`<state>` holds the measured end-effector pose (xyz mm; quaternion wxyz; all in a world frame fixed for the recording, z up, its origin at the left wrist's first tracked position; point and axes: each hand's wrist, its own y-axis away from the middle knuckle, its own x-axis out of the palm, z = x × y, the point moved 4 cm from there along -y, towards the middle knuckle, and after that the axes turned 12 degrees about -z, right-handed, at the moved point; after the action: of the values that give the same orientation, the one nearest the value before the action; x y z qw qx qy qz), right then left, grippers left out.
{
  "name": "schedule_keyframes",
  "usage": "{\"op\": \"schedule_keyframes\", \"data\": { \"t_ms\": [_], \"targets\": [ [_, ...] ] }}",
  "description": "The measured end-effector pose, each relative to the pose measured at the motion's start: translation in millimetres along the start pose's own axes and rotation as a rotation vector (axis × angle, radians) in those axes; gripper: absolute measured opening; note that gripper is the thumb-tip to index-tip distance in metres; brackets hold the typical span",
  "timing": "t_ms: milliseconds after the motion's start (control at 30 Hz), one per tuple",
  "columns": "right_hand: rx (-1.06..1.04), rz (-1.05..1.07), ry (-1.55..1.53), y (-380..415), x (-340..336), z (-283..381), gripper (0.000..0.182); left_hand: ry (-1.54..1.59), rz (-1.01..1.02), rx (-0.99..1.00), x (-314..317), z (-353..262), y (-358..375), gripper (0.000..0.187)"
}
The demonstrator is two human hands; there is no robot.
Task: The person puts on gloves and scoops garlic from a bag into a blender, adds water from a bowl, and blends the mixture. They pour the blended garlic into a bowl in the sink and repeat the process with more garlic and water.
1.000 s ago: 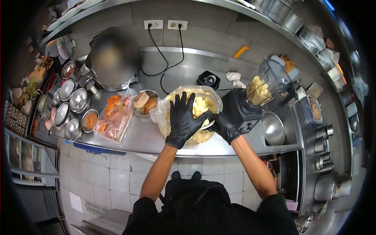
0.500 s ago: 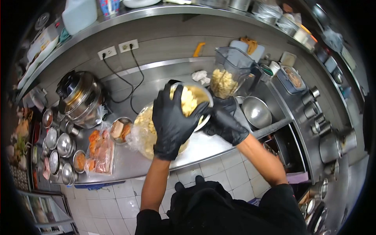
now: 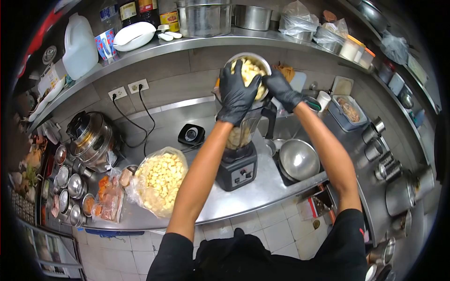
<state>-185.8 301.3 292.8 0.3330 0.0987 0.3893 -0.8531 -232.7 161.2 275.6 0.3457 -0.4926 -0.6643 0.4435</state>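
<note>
Above the blender jar (image 3: pixel 240 133), I hold a metal bowl (image 3: pixel 265 64) of pale yellow pieces that look like peeled garlic cloves (image 3: pixel 249 70). My black-gloved left hand (image 3: pixel 238 96) grips its left and near side, with fingers reaching over the rim onto the cloves. On the right side, my gloved right hand (image 3: pixel 282 89) grips the rim. More cloves show inside the jar, which sits on its black blender base (image 3: pixel 237 171). A large open plastic bag of cloves (image 3: pixel 161 175) lies left of the base. My hands and the bowl hide the jar's mouth.
A black blender lid (image 3: pixel 191 135) lies behind the bag. At right sits a large metal bowl (image 3: pixel 300 159). Packaged meat (image 3: pixel 108 199), small metal bowls (image 3: pixel 75 185) and a metal-bodied appliance (image 3: pixel 93 140) crowd the left. A loaded shelf (image 3: pixel 197 43) runs above the hands.
The bowl has risen away from me to over the blender jar, carried by both hands. The camera view has shifted, uncovering the blender base, the lid and the bag of cloves.
</note>
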Motion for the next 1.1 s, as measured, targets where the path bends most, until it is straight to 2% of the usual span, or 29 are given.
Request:
{"op": "schedule_keyframes", "data": {
  "t_ms": [33, 67, 133, 167, 200, 333, 400, 467, 533, 567, 600, 667, 733, 800, 867, 933, 967, 1000, 1067, 1100],
  "targets": [
    [-0.178, -0.022, 0.07, 8.3, -2.7, 8.0, 0.045, -0.045, 0.078, -0.051, -0.8, 2.9, 3.9, 0.06],
    [-0.182, 0.072, 0.069, 17.2, -1.5, 9.0, 0.053, -0.094, 0.162, -0.107, -3.3, 7.7, 9.1, 0.06],
    [-0.592, 0.113, 0.209, 30.6, 3.0, 15.8, 0.063, -0.247, 0.452, -0.229, -10.6, 13.4, 14.2, 0.06],
    [-0.583, 0.131, 0.184, 33.6, 7.1, 13.4, 0.063, -0.258, 0.488, -0.114, -10.8, 16.7, 17.2, 0.054],
    [-0.661, 0.087, 0.278, 37.1, 9.8, 15.2, 0.066, -0.264, 0.523, -0.002, -11.2, 19.8, 21.3, 0.049],
    [-0.895, -0.014, 0.424, 36.5, 5.9, 23.7, 0.074, -0.19, 0.655, -0.114, -40.7, 14.1, 13.7, 0.047],
    [-0.987, -0.185, 0.426, 32.0, 0.3, 18.3, 0.076, -0.029, 0.857, -0.174, -50.5, 19.6, 18.1, 0.048],
    [-0.952, -0.281, 0.301, 34.9, -14.2, 28.3, 0.075, 0.036, 0.775, -0.255, -81.2, 16.6, 18.7, 0.041],
    [-0.916, -0.372, 0.074, 45.7, -21.5, 45.9, 0.074, 0.12, 0.506, -0.345, -129.5, 21.4, 15.9, 0.032],
    [-0.98, -0.442, -0.013, 55.6, -20.4, 62.4, 0.071, 0.055, 0.366, -0.328, -163.1, 17.1, 17.1, 0.029],
    [-0.863, -0.346, -0.102, 70.7, -16.6, 75.7, 0.068, -0.022, 0.223, -0.302, -200.7, 9.0, 18.5, 0.026],
    [-0.857, -0.202, -0.196, 100.9, 5.4, 95.9, 0.07, -0.196, -0.158, -0.352, -283.6, 9.2, 45.0, 0.024],
    [-0.77, -0.027, -0.278, 140.7, 40.8, 105.1, 0.073, -0.621, -0.445, -0.274, -358.1, 15.6, 99.3, 0.026],
    [-0.727, 0.16, -0.29, 169.7, 87.8, 106.5, 0.076, -0.442, -0.806, -0.429, -397.6, 39.7, 176.5, 0.03],
    [-0.708, 0.354, -0.112, 192.9, 133.7, 122.0, 0.076, -0.586, -0.72, -0.608, -406.3, 60.4, 251.6, 0.042],
    [-0.955, 0.436, 0.078, 223.2, 200.9, 121.5, 0.073, -0.555, -0.666, -0.722, -380.7, 78.1, 304.1, 0.057],
    [-1.075, 0.347, 0.016, 232.1, 229.3, 112.0, 0.072, -0.506, -0.622, -0.695, -360.9, 79.3, 306.8, 0.062],
    [-1.034, 0.42, 0.136, 235.3, 251.9, 105.1, 0.073, -0.454, -0.574, -0.664, -341.7, 82.4, 304.7, 0.068],
    [-0.829, 0.539, 0.189, 229.0, 275.1, 92.6, 0.074, -0.597, -0.456, -0.616, -318.3, 84.3, 278.7, 0.073],
    [-0.752, 0.585, 0.173, 229.1, 275.3, 90.8, 0.074, -0.616, -0.484, -0.595, -314.7, 90.6, 272.8, 0.071]
  ]
}}
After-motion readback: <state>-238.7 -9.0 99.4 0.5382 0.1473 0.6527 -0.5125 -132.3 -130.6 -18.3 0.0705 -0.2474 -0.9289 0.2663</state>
